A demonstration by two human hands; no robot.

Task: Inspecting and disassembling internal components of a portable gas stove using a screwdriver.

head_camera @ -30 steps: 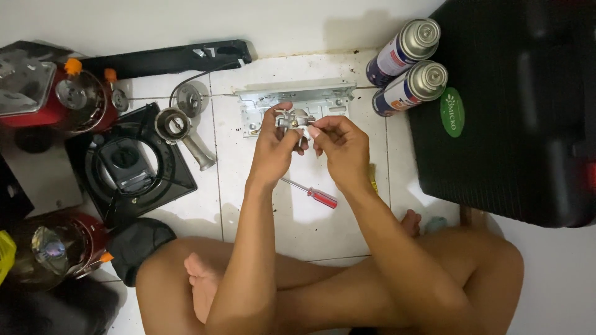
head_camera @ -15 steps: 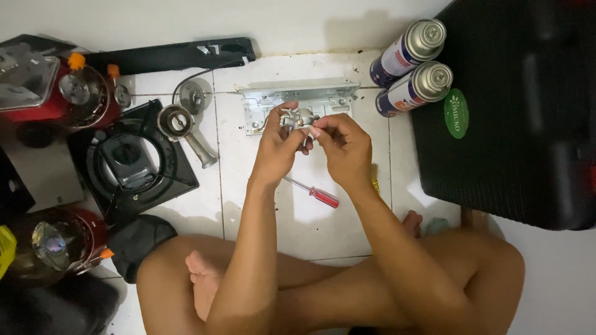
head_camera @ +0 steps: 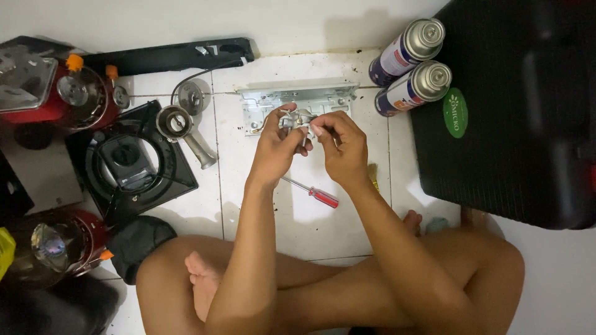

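Observation:
Both my hands meet over the white floor tiles, gripping a small silvery metal valve part (head_camera: 295,120). My left hand (head_camera: 277,151) holds it from below and the left side. My right hand (head_camera: 340,144) pinches its right end with thumb and fingertips. Just behind the hands lies a flat grey metal bracket plate (head_camera: 299,99). A screwdriver with a red handle (head_camera: 313,193) lies on the tile beneath my wrists. My crossed bare legs fill the bottom of the view.
Two gas canisters (head_camera: 410,68) lie at the back right beside a large black case (head_camera: 509,111). A black square burner frame (head_camera: 127,164), a metal burner tube (head_camera: 186,133) and red stove parts (head_camera: 59,93) sit left. A long black bar (head_camera: 167,57) lies along the wall.
My hands stay on the valve part with only small finger shifts. The view has drifted slightly.

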